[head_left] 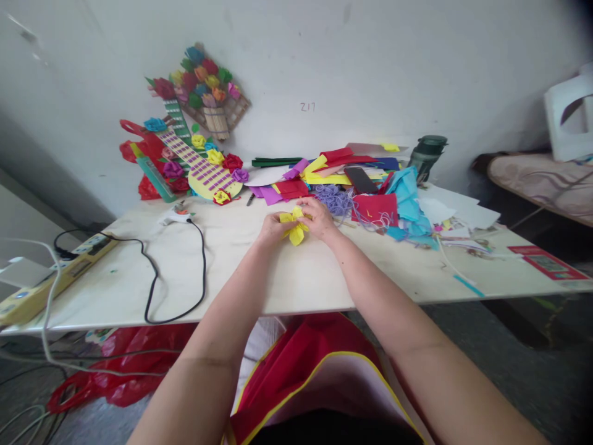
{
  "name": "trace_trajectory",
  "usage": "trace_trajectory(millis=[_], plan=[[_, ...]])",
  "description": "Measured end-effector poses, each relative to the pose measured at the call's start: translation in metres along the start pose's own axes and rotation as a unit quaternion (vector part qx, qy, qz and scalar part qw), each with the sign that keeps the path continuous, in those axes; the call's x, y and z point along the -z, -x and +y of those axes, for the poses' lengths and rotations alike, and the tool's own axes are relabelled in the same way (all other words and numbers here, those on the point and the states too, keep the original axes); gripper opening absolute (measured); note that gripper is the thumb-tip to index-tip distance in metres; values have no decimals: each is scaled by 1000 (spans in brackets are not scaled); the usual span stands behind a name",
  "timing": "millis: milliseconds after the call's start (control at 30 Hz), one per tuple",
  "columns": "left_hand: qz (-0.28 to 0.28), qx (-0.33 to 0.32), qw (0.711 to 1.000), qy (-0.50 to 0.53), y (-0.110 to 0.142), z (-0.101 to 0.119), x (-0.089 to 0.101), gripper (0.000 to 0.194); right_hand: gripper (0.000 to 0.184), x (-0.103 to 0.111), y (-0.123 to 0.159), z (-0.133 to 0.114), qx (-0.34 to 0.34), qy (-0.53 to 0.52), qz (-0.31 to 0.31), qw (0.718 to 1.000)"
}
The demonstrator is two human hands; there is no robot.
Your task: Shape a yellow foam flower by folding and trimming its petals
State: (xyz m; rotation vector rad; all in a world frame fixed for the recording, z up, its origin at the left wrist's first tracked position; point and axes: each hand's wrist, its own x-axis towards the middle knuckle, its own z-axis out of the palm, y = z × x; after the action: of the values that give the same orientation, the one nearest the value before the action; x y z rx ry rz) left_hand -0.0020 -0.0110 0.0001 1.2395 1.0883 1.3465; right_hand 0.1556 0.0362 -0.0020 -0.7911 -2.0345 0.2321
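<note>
A yellow paper flower [296,235] with spread petals is held just above the table, between both hands. My left hand [272,227] pinches it from the left side. From the right, my right hand [319,219] has its fingers closed on the upper right petals. Behind the hands lies a tangle of purple yarn [334,199], with a red sheet [375,210] and crumpled blue paper [407,198] to its right. The fingertips partly cover the flower's centre.
A glue gun [178,213] with a black cord lies at left, near a power strip [78,269]. Paper-flower decorations [208,167] and a green bottle [157,176] stand at the back left. Coloured paper, a phone [360,180] and a dark cup [427,157] are at the back right.
</note>
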Motion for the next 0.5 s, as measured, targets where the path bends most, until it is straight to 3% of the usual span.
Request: trace_trajectory(millis=[167, 333, 500], plan=[[8, -29, 999, 13, -2, -2, -1, 48, 14, -1, 1, 0, -23, -7, -1, 1000], [18, -38, 998, -47, 0, 3, -1, 38, 13, -3, 0, 4, -28, 12, -16, 999], [10, 1, 996, -89, -1, 3, 0, 29, 16, -2, 0, 3, -27, 36, -34, 998]])
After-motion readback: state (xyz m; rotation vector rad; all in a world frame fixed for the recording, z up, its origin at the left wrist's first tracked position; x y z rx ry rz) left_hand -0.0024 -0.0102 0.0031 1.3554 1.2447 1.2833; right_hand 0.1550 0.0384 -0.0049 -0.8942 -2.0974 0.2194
